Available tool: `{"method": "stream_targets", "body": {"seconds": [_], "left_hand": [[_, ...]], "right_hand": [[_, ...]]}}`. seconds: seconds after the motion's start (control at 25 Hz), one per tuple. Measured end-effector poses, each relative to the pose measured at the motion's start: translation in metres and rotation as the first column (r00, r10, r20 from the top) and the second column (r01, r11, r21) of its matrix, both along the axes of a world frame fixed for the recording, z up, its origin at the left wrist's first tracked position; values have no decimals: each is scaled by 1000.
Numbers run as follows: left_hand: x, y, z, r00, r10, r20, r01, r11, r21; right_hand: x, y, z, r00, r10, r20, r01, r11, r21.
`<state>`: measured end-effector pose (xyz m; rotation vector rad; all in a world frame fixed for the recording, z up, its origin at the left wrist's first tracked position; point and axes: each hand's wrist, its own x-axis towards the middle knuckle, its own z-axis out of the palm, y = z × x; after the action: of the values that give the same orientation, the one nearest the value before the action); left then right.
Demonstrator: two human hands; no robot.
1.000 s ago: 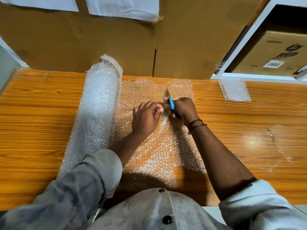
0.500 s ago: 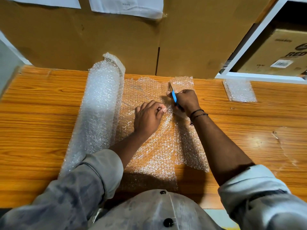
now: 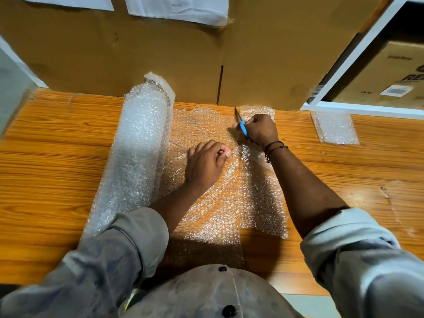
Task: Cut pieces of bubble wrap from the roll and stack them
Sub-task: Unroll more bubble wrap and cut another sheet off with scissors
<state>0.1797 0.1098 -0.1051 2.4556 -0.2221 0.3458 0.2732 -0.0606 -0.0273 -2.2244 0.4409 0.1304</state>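
Since the slit in the sheet (image 3: 206, 214) runs from the bench's (image 3: 57, 157) near edge toward its far edge, only a bit is uncut past the blue knife (image 3: 243, 129). Right hand (image 3: 261, 131) grips it; left hand (image 3: 203, 165), fingers curled, pinches the sheet beside the slit. Roll (image 3: 137, 157) lies parallel, on the left.

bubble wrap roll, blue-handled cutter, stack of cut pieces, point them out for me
bubble wrap roll (image 3: 137, 152), head view, middle of the rolled body
blue-handled cutter (image 3: 243, 128), head view, on its blue handle
stack of cut pieces (image 3: 335, 127), head view, centre of the top piece
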Motion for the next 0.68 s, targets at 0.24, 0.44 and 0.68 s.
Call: {"method": "stream_targets", "body": {"seconds": [0.24, 0.44, 0.68], "left_hand": [[0, -1, 2, 1000, 23, -7, -22, 999, 35], [-6, -3, 5, 1000, 23, 7, -23, 999, 33], [-19, -9, 16, 985, -115, 126, 105, 990, 90]], "right_hand": [[-40, -13, 32, 1000, 1, -22, 9, 887, 461], [-92, -56, 17, 998, -60, 34, 50, 968, 248], [-160, -104, -5, 977, -60, 203, 115, 955, -273]]}}
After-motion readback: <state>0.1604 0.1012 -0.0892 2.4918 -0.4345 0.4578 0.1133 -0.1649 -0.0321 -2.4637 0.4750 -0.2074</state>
